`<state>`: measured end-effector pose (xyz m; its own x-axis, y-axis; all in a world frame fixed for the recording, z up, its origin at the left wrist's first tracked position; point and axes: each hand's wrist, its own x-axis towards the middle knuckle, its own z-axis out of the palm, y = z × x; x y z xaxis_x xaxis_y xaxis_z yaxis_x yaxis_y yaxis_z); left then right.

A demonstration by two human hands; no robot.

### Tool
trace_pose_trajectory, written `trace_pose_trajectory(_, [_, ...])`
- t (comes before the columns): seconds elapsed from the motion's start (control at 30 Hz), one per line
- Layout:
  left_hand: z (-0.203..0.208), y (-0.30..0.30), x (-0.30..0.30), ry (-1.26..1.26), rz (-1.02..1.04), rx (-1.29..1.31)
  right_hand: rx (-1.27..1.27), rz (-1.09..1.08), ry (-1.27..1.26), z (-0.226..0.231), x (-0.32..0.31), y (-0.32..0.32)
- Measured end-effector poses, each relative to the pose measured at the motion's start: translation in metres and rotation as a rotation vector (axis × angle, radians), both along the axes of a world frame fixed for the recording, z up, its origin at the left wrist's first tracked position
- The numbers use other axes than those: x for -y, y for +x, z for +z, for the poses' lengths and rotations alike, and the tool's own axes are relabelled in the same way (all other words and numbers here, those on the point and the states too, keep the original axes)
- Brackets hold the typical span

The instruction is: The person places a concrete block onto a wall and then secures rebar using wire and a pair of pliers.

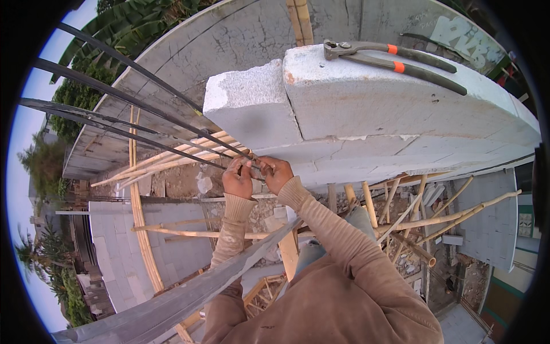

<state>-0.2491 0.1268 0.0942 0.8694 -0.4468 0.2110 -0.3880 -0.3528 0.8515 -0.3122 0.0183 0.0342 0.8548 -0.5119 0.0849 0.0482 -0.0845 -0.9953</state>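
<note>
Side by side at the steel reinforcing bars, my left hand and my right hand are both closed in a pinch. A thin dark piece, perhaps wire, shows between the fingertips; its ends are hidden. The bars run in from the upper left and meet close to my fingers, beside the end of a pale block wall. On top of that wall, apart from both hands, lies a pair of end-cutting pincers with dark handles and orange bands.
Bamboo poles form scaffolding around and below me. A grey plank crosses diagonally in front of my left arm. Rubble covers the ground far below. A tall grey wall stands behind the blocks.
</note>
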Motion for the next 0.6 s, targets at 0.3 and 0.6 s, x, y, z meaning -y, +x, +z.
trace_pose_trajectory(0.3, [-0.028, 0.007, -0.001, 0.035, 0.094, 0.273, -0.112, -0.021, -0.342, 0.029, -0.002, -0.006])
trace_pose_trajectory(0.6, [-0.029, 0.009, 0.001, -0.081, 0.105, 0.12, -0.181, -0.031, -0.534, 0.058, 0.001, -0.007])
